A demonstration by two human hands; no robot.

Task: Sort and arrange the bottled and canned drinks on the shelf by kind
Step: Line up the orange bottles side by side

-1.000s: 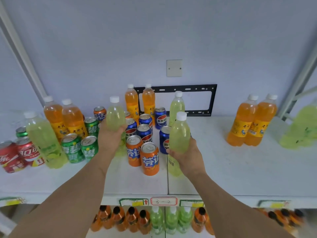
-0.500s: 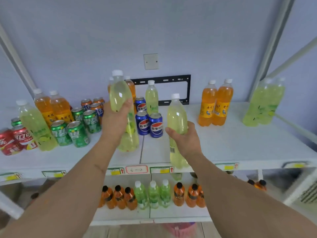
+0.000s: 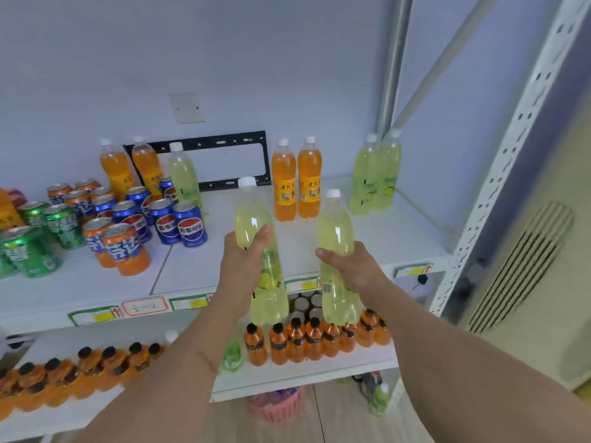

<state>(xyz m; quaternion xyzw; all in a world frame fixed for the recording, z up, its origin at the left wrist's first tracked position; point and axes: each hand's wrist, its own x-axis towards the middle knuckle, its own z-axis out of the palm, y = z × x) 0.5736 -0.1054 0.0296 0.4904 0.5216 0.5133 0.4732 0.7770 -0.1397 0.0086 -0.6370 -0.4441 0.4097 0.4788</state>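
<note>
A: Our left hand (image 3: 244, 266) grips one green bottle (image 3: 262, 251). Our right hand (image 3: 355, 270) grips another green bottle (image 3: 335, 257). Both hang in front of the shelf (image 3: 367, 238).

B: If we bump the orange bottles (image 3: 295, 180), they could tip over.

cans (image 3: 134, 228) clustered on shelf (image 3: 367, 238) left, three bottles (image 3: 147, 167) behind them, bottle pair (image 3: 295, 183) mid-back, another pair (image 3: 375, 177) right of it, two held bottles (image 3: 256, 225) in front, small bottles (image 3: 297, 340) on lower shelf (image 3: 303, 375)
</note>
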